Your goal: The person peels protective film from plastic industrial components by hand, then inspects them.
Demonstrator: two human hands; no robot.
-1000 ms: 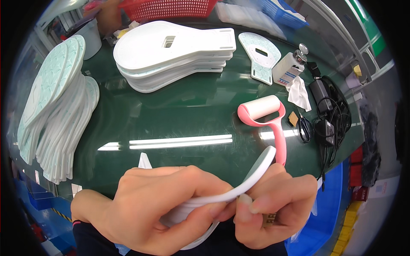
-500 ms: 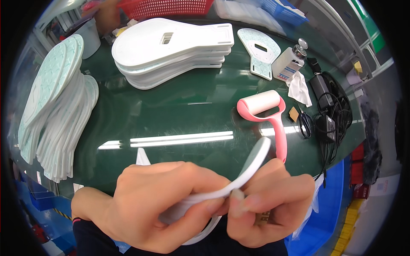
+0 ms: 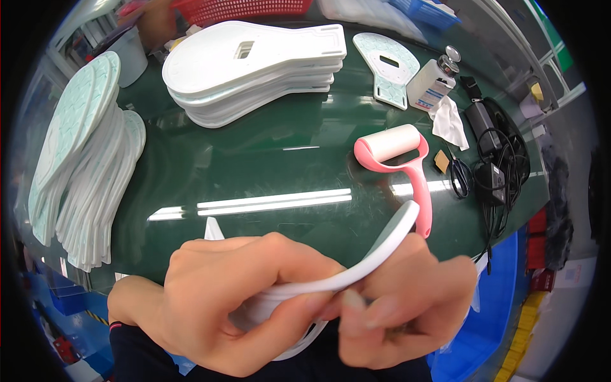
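My left hand [image 3: 245, 299] is closed around a white plastic plate [image 3: 388, 251] with a pale green face, seen nearly edge-on and held low above the table's front edge. One end of it curves up to the right, and a rounded part shows below my left fingers. My right hand [image 3: 404, 312] is curled closed, its thumb and fingertips pinched together right at the plate's lower edge. Whatever lies between those fingertips is too small and blurred to tell. Just beyond the plate's raised end lies a pink-handled roller [image 3: 407, 159] with a white cylinder.
Paddle-shaped white plates [image 3: 248, 70] are stacked at the back; another leaning stack [image 3: 83, 165] stands left. A single pale green plate [image 3: 385, 67], a pump bottle [image 3: 433, 83], a white cloth [image 3: 449, 121] and black cables with adapters [image 3: 493, 165] lie right. A blue bin [image 3: 484, 318] stands lower right.
The held plate's raised end has shifted slightly right and up. My right hand has moved a little right and its fingers are now more blurred. The left grip stays the same.
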